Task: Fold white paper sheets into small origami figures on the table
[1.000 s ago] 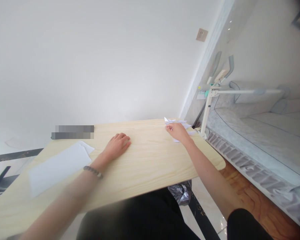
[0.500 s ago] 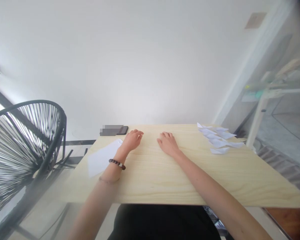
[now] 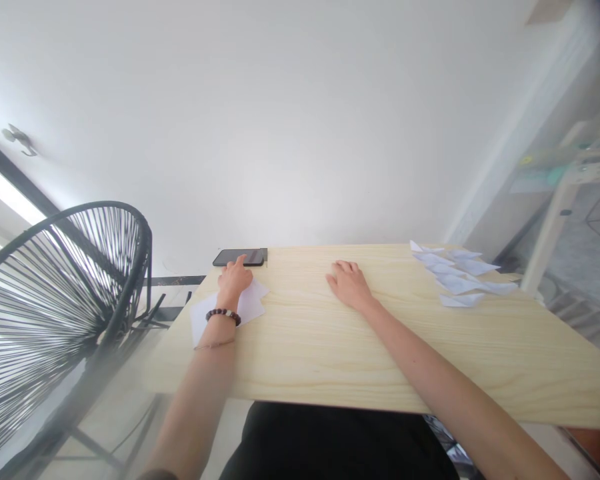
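Observation:
At the table's back left lies a black phone [image 3: 225,257]. My left hand [image 3: 235,278] reaches over its near edge with the index finger stretched onto the screen; the other fingers are partly curled and hold nothing. Under that wrist are white paper sheets [image 3: 253,305], partly hidden by the hand and arm. My right hand [image 3: 350,284] rests palm down on the bare wood near the middle, fingers loosely bent and empty. Several folded white paper pieces [image 3: 460,268] with pointed ends lie overlapping at the back right.
The light wooden table [image 3: 300,353] meets a white wall [image 3: 300,133] at its far edge. A black corded chair [image 3: 95,280] stands close on the left. Beyond the table's right side is a white frame [image 3: 550,233].
My left hand has moved left from beside the phone onto its screen. My right hand stays on the table. The view has shifted slightly left.

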`<state>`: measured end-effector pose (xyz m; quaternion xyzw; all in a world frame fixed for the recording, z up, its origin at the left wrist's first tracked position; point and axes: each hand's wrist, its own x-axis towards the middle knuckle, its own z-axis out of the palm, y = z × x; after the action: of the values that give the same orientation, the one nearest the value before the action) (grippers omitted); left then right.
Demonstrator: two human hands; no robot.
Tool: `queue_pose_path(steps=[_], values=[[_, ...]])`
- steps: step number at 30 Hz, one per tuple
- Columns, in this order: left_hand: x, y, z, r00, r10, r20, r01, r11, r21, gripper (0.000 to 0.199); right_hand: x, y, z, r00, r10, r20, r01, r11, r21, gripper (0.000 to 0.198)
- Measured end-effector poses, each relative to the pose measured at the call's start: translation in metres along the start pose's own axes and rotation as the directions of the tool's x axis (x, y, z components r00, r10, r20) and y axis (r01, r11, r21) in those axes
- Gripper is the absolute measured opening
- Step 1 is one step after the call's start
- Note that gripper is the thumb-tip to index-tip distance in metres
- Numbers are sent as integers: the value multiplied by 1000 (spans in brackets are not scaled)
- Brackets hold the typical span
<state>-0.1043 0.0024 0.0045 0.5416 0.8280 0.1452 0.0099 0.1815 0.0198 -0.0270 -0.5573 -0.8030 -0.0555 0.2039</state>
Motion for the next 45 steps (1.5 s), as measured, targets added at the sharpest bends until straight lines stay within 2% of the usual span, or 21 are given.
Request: queue_pose_path(steps=[6,11,13,15,18,20,23,34,40,45], values=[[4,-3,3,999,-13,33,14,1000,-6,48,-1,1,0,1000,-7,-9,7,1000,-7,38],[3,-13,-13,995,60,75,-59,998,-25,53,-1,1,0,1000,-9,-2,9,1000,-6,38],[1,-20,-22,983,92,162,-92,996,-8,50,-1,1,0,1000,-8,2,8,1000,-4,38],[-1,-25,-30,937,97,334,-100,995,-8,56,-1,1,0,1000,-5,5,5,1000,-2,38],[-4,-28,-37,902,112,416,-118,993,-11,68,-1,1,0,1000,4,14,-4,1000,1,39],[-6,-26,-39,901,115,418,-108,993,-39,69,-1,0,-1,1000,6,21,-6,1000,6,39],[-7,-24,-39,908,105,405,-69,992,-103,59,-1,0,-3,1000,10,30,-10,1000,7,39],[-3,-29,-38,964,128,234,-71,969,-236,55,-1,0,-3,1000,13,22,-14,1000,26,40],[-2,-28,-37,966,190,175,-128,940,-316,30,-1,1,-2,1000,7,4,-7,999,37,41],[-3,-30,-38,974,175,144,-120,938,-324,28,-1,1,-2,1000,13,23,-13,999,30,40]])
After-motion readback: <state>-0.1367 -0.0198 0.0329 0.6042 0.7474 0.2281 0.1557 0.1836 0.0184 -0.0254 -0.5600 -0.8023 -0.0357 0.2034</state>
